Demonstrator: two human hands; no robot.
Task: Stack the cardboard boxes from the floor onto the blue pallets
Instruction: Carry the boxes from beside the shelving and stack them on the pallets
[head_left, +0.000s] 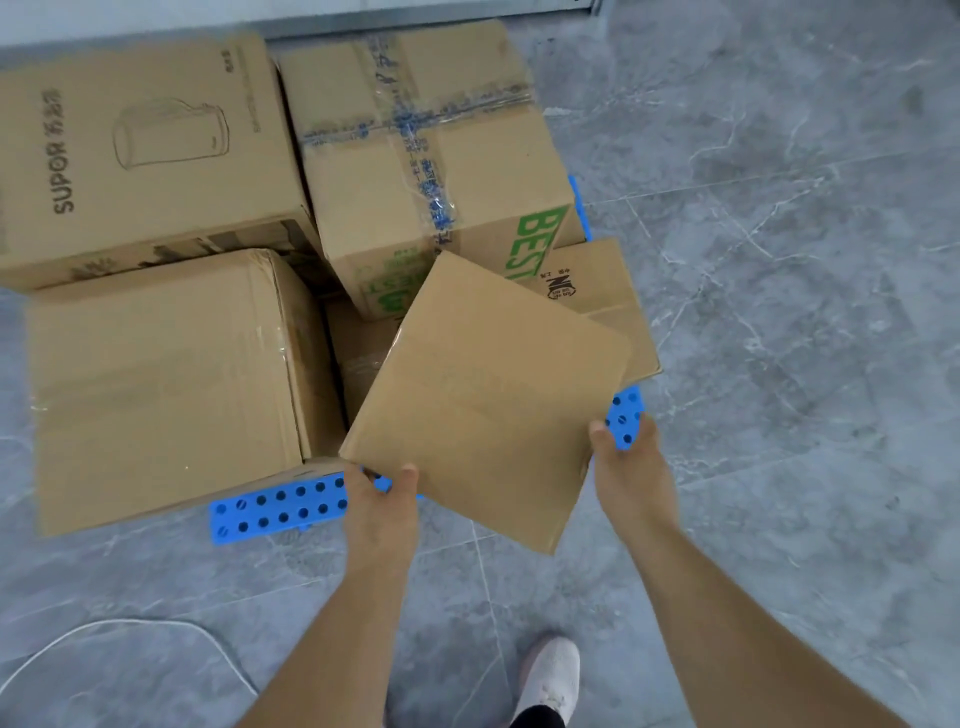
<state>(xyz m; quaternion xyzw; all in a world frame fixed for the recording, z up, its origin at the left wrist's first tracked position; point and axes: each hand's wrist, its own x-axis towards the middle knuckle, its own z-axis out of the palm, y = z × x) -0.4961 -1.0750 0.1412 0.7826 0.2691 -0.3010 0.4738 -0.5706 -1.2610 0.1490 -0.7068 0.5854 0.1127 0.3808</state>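
My left hand (382, 501): thumb on top, fingers curled under near edge of plain box (485, 395). Right hand (631, 467) grips its right corner same way. Box held tilted (rotated askew) above front of blue pallet (275, 506), overlapping flat box (597, 291). Taped box (415, 150), SUPOR box (135, 156), left box (161, 379) already on pallet. Grey tile floor (779, 260); shoe (550, 675) below.

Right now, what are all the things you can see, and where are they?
held box: 1, plain brown, tilted above the pallet's near right corner
stacked boxes: 4, brown, on the pallet; one says SUPOR, one has green letters
blue pallet: blue with holes, under the boxes
cable: 1, white, floor bottom left
floor: grey marbled tiles
shoe: 1, pale, bottom centre
left hand: grips box's near edge
right hand: grips box's right corner
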